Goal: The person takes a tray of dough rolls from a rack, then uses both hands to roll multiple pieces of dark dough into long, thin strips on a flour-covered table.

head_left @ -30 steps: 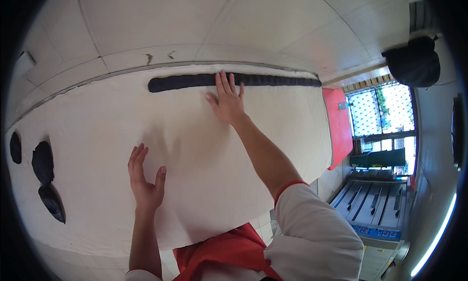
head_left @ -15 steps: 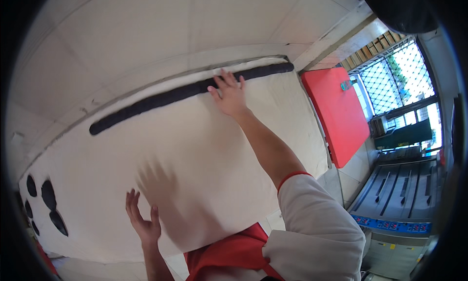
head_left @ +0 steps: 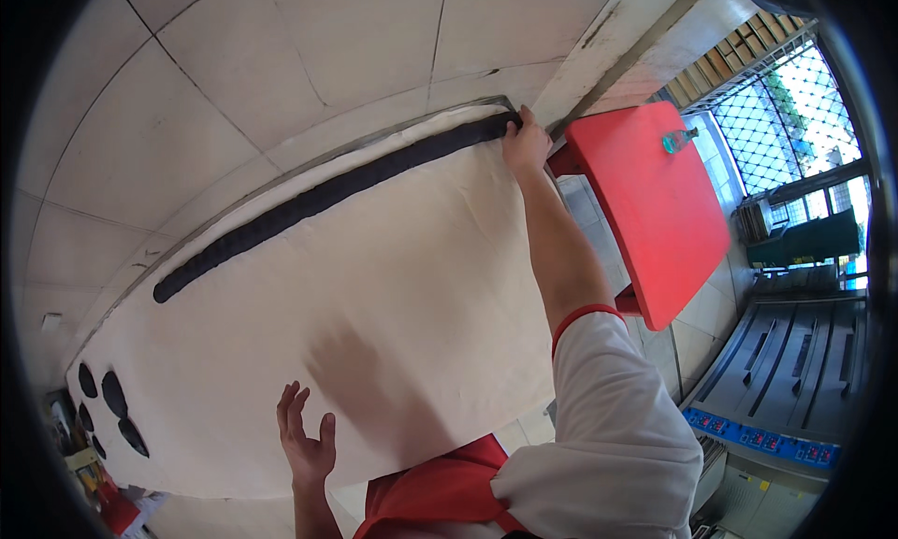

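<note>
Right hand (head_left: 528, 148): curled at dark strip (head_left: 318, 198) end, worktop (head_left: 430, 258) far right corner, hold unclear; left hand (head_left: 309, 450): fingers spread, empty; step: apparently end-shaping; next: probably gentle pressure

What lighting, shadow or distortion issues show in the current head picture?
Head view: the latticed window is partly blown out; head view: a soft shadow darkens the long pale tabletop beside the left hand; head view: the long dark strip shows little detail, and the fisheye bows the tabletop's far edge.
</note>
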`<action>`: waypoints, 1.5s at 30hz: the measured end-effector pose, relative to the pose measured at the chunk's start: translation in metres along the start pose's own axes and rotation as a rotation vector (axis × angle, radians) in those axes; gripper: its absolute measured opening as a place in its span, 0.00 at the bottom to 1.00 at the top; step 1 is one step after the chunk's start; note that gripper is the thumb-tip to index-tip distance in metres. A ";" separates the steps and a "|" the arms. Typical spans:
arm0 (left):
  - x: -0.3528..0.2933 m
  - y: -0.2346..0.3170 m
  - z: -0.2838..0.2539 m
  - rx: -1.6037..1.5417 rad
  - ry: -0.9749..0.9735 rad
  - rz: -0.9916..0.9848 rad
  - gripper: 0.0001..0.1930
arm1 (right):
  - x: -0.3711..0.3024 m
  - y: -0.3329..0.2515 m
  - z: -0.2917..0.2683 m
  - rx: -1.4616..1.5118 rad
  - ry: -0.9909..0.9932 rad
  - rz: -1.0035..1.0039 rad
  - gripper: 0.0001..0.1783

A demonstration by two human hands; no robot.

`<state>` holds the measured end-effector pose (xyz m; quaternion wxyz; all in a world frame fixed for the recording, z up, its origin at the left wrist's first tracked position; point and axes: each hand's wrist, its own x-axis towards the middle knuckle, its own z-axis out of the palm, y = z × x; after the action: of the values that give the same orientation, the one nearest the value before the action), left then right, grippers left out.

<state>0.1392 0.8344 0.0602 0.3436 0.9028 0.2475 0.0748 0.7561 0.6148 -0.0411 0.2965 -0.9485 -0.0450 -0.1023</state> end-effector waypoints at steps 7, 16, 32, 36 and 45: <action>-0.039 0.013 0.001 0.024 0.011 -0.211 0.28 | 0.002 -0.011 0.046 -0.065 -0.010 -0.065 0.29; -0.081 -0.006 -0.053 0.127 0.062 -0.247 0.31 | -0.054 -0.020 0.002 0.060 0.180 -0.273 0.35; -0.406 -0.252 -0.181 0.065 0.637 -0.644 0.42 | -0.666 -0.317 -0.014 0.443 -0.626 -0.938 0.31; -0.410 -0.305 -0.221 -0.023 0.677 -0.604 0.45 | -0.706 -0.380 -0.021 0.460 -0.661 -1.044 0.32; -0.352 -0.401 -0.311 0.017 0.569 -0.441 0.48 | -0.755 -0.460 0.063 0.465 -0.707 -1.043 0.33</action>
<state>-0.4191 1.0977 0.0425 0.2614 0.7734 0.5228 0.2452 -0.0367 1.0092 -0.0039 0.3721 -0.6904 -0.6128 0.0970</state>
